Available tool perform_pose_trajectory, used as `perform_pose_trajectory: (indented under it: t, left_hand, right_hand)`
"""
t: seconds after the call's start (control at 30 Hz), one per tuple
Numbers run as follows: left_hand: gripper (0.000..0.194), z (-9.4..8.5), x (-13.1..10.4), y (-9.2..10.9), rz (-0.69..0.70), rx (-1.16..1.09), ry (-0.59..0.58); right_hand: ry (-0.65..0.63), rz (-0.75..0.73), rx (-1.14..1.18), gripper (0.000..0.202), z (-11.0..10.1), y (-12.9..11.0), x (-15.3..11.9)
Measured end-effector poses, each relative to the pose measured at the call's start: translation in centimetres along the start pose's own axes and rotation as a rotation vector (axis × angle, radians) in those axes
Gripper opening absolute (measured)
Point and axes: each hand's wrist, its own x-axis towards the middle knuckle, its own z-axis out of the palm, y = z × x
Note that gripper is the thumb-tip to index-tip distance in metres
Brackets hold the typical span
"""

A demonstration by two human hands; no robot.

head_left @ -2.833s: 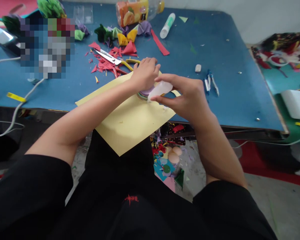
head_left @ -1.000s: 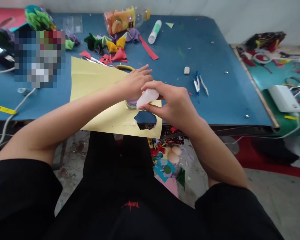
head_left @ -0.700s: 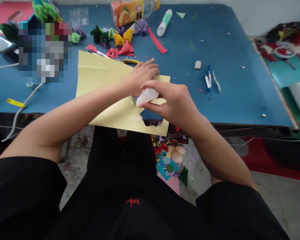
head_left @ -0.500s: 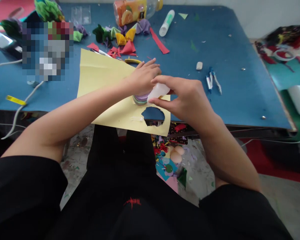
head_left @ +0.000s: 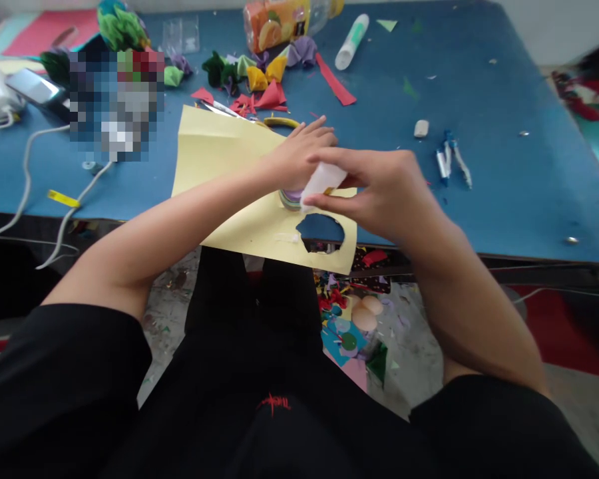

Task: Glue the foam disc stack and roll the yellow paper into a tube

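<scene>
Yellow paper lies at the front edge of the blue table, its lower right part jutting past the edge and bearing a ragged round hole. My left hand rests on it with fingers stretched out and apart, over a round stack with purple and green layers that it partly hides. Between thumb and fingers of my right hand is a soft-looking white piece, held just beside the stack; its exact kind is unclear. Scissors with a yellow handle lie behind the paper.
Along the back are crumpled paper scraps, a juice bottle on its side and a glue stick. An eraser and a compass lie to the right. White cables run on the left.
The whole view has shifted, so things appear farther right. Both hands keep nearly the same pose over the paper; the right hand still grips the white piece.
</scene>
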Motion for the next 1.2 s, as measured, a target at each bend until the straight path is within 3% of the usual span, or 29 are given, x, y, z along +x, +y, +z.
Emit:
perform_pose_trajectory:
  t: [0.2,0.37,0.5,0.8,1.03,1.2]
  left_hand:
    - [0.048,-0.6,0.0,0.9,-0.085,-0.044,-0.025]
    - [0.055,0.1,0.1,0.1,-0.006,-0.042,0.047]
    - [0.065,0.4,0.1,-0.3,-0.029,-0.038,0.033]
    - [0.047,0.1,0.3,0.4,-0.119,-0.101,0.016]
    - [0.054,0.3,0.6,0.3,-0.155,-0.111,0.020]
    - [0.056,0.2,0.4,0.5,-0.159,-0.101,0.019]
  right_hand:
    - [0.066,-0.003,-0.108,0.051,-1.1,2.0,0.3]
    - [0.058,0.017,0.055,0.046,-0.2,0.7,0.1]
    - [0.051,0.035,0.157,0.038,0.6,-0.3,-0.3]
    - [0.090,0.014,0.018,0.035,-0.1,1.3,-0.9]
    - [0.290,-0.131,-0.115,0.025,0.7,1.1,-3.4]
    - [0.299,-0.192,-0.095,0.034,2.4,-0.4,-5.7]
